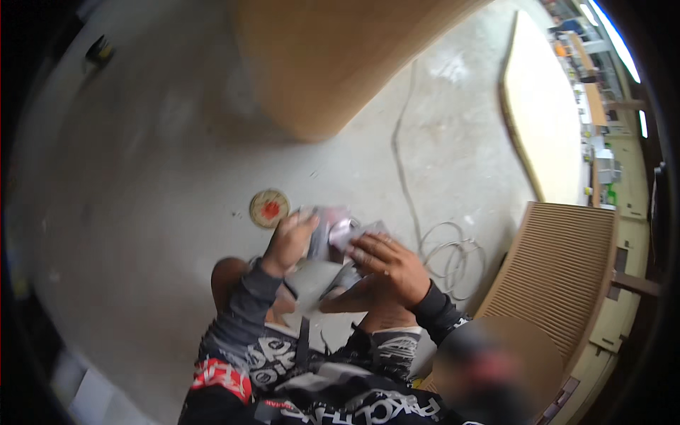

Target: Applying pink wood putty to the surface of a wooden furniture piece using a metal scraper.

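Note:
In front of my knees, both hands meet over a blurred bundle of thin grey sheets (323, 239) with a shiny pinkish patch in its middle. My left hand (287, 244) is closed on the bundle's left edge, with the thumb on top. From the other side my right hand (389, 262) presses its fingers on a folded grey flap (363, 236). Motion blur hides the exact kind of material. Just past my left hand, a round tan lid (269, 208) with a red smear lies on the floor.
A large curved wooden piece (319, 64) stands ahead. A cable (401, 156) runs across the floor (163, 212) to a loose coil (453, 258) at right. Beyond are a pale curved panel (545, 106) and a ribbed brown panel (552, 262). A dark can (99, 51) sits far left.

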